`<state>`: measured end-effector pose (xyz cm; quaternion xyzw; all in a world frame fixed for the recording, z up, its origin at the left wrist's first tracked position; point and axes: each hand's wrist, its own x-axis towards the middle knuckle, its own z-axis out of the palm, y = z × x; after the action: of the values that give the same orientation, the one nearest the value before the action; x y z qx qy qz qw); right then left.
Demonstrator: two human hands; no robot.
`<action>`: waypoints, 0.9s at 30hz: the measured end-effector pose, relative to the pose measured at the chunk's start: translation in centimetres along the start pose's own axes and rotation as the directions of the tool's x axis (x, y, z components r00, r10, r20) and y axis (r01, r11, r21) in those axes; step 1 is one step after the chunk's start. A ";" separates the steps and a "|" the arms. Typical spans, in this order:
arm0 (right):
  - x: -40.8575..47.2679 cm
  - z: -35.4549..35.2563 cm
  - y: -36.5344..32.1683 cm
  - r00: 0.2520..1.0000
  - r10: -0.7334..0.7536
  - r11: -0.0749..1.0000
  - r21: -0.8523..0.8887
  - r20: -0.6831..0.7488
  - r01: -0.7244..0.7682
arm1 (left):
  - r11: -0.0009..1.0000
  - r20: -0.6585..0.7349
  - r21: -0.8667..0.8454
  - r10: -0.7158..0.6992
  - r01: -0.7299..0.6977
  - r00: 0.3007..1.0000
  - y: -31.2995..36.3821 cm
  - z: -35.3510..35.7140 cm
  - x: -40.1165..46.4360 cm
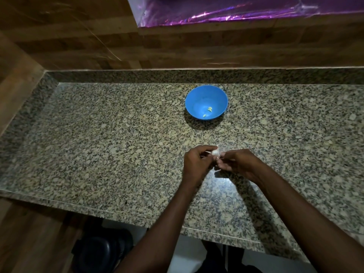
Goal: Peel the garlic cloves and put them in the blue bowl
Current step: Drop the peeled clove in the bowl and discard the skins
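A blue bowl [206, 101] stands on the speckled granite counter [98, 144], far side of the middle. Two small pale peeled garlic cloves [208, 111] lie in its bottom. Nearer to me, both hands meet over the counter. My left hand [197, 164] holds a small white garlic piece [274, 153] between its curled fingers and thumb. My right hand [236, 164] pinches at the same garlic from the right side. Most of the garlic is hidden by the fingers.
A small whitish scrap [217, 170] lies on the counter just under the hands. A wooden wall [98, 46] closes off the back and left. A shiny purple sheet [236, 10] hangs above the back edge. Dark shoes [98, 251] show below the counter's front edge.
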<state>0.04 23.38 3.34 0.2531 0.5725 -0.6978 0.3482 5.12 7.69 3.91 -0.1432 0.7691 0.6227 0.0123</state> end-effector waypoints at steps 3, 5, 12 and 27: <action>-0.1 0.1 0.2 1.000 -0.018 0.999 -0.041 -0.014 0.017 | 0.999 0.005 0.031 0.009 -0.009 1.000 -0.2 0.0 0.2; -0.1 0.0 0.3 1.000 -0.029 0.999 -0.041 -0.012 0.029 | 0.999 0.014 0.048 0.023 -0.024 1.000 -0.3 0.0 0.3; 0.3 -0.4 0.4 0.999 -0.002 0.996 -0.087 -0.047 -0.002 | 0.998 -0.001 0.062 0.031 -0.031 1.000 -0.5 0.3 0.3; 0.2 -3.0 1.7 0.977 -0.182 0.953 -0.266 -0.112 0.147 | 0.756 -0.123 0.594 0.422 -0.274 0.898 -3.8 0.3 -0.3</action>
<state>1.09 26.05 1.44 0.2041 0.6992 -0.6259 0.2789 6.26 7.38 0.31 -0.0634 0.9261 0.3360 -0.1597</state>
